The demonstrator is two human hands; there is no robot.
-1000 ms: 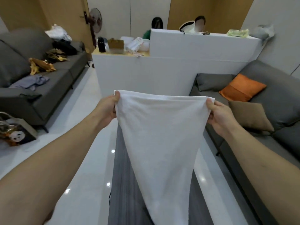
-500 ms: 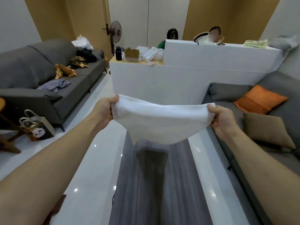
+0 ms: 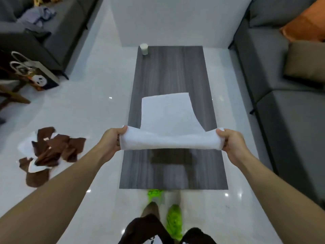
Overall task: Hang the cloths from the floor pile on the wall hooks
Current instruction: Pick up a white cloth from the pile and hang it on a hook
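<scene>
Hidden/unclear: fingertips of both hands are tucked under the cloth, so only knuckles and thumbs show. Sofas at left and right are cut off by frame edges. The wall hooks are out of view. Lower frame is blurred around the person's legs and green shoes (image 3: 173, 220).

White cloth (image 3: 168, 124): soft, matte, terry-like; held stretched horizontally above the near half of the table (image 3: 173, 71), far part laid flat on the tabletop, near edge rolled into a thick band. Left hand (image 3: 112, 139) grip: fingers curled, pinching the cloth's left end. Right hand (image 3: 232, 143) grip: same, pinching the right end.

Table: long rect., dark grey wood grain. Small white cylindrical cup (image 3: 143, 48) at far-left corner.

Floor pile (image 3: 47, 154): crumpled brown and white cloths on glossy white tile, left of table, well apart from it.
</scene>
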